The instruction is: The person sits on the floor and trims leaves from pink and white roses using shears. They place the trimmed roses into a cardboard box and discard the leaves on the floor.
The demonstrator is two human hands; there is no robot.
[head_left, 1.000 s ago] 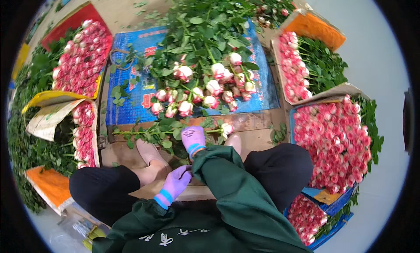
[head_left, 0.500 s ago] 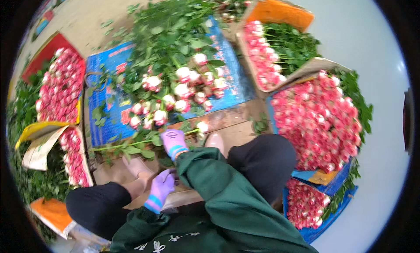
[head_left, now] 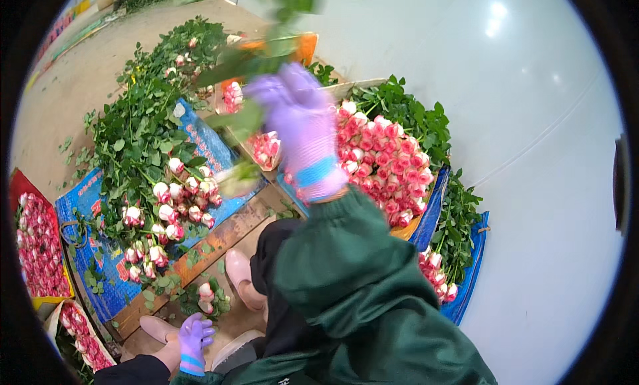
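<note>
Apparently, the right hand point(head_left: 296, 115), upper centre, grasps a blurred, leafy rose point(head_left: 234, 67) partway along, perhaps for balance; the left hand point(head_left: 193, 340), lower left, looks unfilled, fingers loosely parted. Piled roses point(head_left: 174, 193), left, lie blooms nearest, presumably for easy reach.

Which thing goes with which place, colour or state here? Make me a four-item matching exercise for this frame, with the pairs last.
Things:
1. right hand
2. blue mat
3. left hand
4. shoes

Places, colours, states:
A. low, by the left leg
B. pale pink
C. raised, holding a blurred leafy stem
D. under loose roses

Pairs: 1-C, 2-D, 3-A, 4-B
</note>
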